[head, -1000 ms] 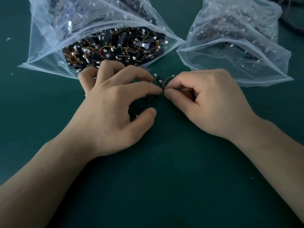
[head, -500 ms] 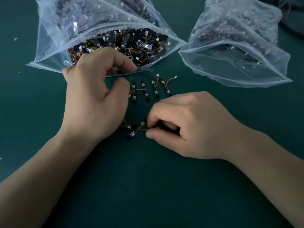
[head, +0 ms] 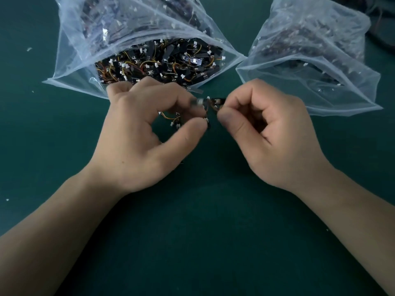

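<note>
Hands: your left hand (head: 139, 133) and right hand (head: 269, 135) both pinch wired modules (head: 215, 103).
Edges: open bag (head: 70, 60) mouth just behind your left knuckles.
Room: counter (head: 203, 242) toward you.

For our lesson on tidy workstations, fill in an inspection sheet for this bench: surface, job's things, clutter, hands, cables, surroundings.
Surface: dark green mat, flat.
Job's things: wired module between the hands; loose modules on the mat; open bag full of similar parts.
Clutter: white specks on the mat.
Hands: right hand pinches the wired module; left hand curled at its other end, grip blurred.
Cables: dark cables at the far right corner.
Surroundings: second bag, also holding parts.
</note>
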Action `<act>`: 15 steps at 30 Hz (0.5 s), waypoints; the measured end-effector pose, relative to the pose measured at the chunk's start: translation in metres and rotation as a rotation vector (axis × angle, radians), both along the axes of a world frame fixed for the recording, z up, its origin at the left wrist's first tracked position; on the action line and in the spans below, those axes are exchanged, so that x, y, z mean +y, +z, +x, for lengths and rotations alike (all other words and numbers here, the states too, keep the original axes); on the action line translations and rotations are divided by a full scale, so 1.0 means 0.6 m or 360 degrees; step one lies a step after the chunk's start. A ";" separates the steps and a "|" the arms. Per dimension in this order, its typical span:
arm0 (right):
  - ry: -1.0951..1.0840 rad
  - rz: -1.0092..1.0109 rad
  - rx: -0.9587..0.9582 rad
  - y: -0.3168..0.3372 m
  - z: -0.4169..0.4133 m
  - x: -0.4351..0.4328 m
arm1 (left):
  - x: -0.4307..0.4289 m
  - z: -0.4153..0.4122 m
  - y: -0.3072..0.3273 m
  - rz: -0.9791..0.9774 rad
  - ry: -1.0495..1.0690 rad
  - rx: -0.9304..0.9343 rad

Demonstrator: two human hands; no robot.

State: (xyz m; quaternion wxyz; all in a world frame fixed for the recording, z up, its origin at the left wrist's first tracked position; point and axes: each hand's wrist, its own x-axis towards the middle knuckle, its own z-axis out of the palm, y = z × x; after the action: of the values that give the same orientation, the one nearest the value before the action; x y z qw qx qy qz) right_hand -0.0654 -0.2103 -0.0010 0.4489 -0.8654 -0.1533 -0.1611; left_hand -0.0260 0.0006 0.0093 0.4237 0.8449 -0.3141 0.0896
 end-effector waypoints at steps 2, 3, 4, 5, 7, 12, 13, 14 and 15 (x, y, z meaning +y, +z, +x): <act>0.0003 0.0008 0.0004 0.001 0.000 0.000 | -0.001 -0.002 -0.005 0.0042 0.0059 -0.0058; 0.0015 -0.0010 -0.0001 0.001 0.000 0.001 | -0.001 -0.002 -0.007 0.0058 0.0068 -0.0075; 0.0026 -0.0033 -0.0008 0.001 -0.001 0.001 | 0.000 -0.001 -0.007 0.0061 0.0055 -0.0067; 0.0031 -0.0053 -0.0013 0.001 -0.001 0.003 | 0.001 -0.001 -0.005 0.0056 0.0026 -0.0042; 0.0019 -0.0072 -0.0018 0.000 -0.002 0.004 | 0.004 0.002 -0.002 0.0036 -0.0016 0.0006; -0.0024 -0.0093 -0.0055 0.000 -0.001 0.002 | -0.004 -0.001 -0.007 0.0079 0.0109 -0.0002; -0.0033 -0.0094 -0.0056 0.000 -0.001 0.002 | -0.005 -0.001 -0.008 0.0082 0.0113 -0.0004; -0.0035 -0.0093 -0.0057 0.000 -0.001 0.001 | -0.005 0.000 -0.008 0.0078 0.0106 -0.0003; -0.0028 -0.0095 -0.0057 0.000 -0.001 0.001 | -0.004 0.001 -0.008 0.0077 0.0094 0.0001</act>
State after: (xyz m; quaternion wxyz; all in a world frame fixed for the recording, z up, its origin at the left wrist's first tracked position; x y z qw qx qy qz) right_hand -0.0662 -0.2100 -0.0010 0.4186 -0.8768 -0.1583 -0.1759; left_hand -0.0252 -0.0018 0.0043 0.4004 0.8638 -0.2909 0.0943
